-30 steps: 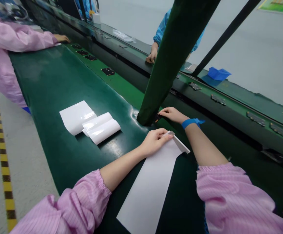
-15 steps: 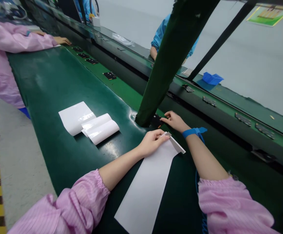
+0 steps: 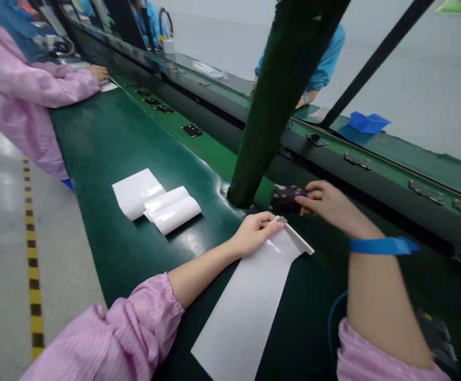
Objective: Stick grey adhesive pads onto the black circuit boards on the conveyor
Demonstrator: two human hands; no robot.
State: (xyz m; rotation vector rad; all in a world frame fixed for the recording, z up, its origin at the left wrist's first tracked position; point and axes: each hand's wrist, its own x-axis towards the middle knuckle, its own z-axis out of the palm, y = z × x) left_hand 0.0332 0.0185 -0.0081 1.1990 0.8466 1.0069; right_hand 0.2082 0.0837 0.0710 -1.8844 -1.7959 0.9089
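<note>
Board (image 3: 285, 198) blurry in right fingers (image 3: 312, 205), its surface details indistinct.

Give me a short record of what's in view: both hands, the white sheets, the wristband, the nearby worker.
Left hand: holds the white strip near its upper end
Right hand: fingers at the edge of a dark board, blurred
Wristband: blue band on right wrist
Other sheets: curled white sheets on the green mat
Nearby worker: pink sleeve, upper left

Loose sheets (image 3: 157, 205) lie on the table (image 3: 95, 143), left of the paper strip (image 3: 246, 307) and the post (image 3: 281, 90)
</note>
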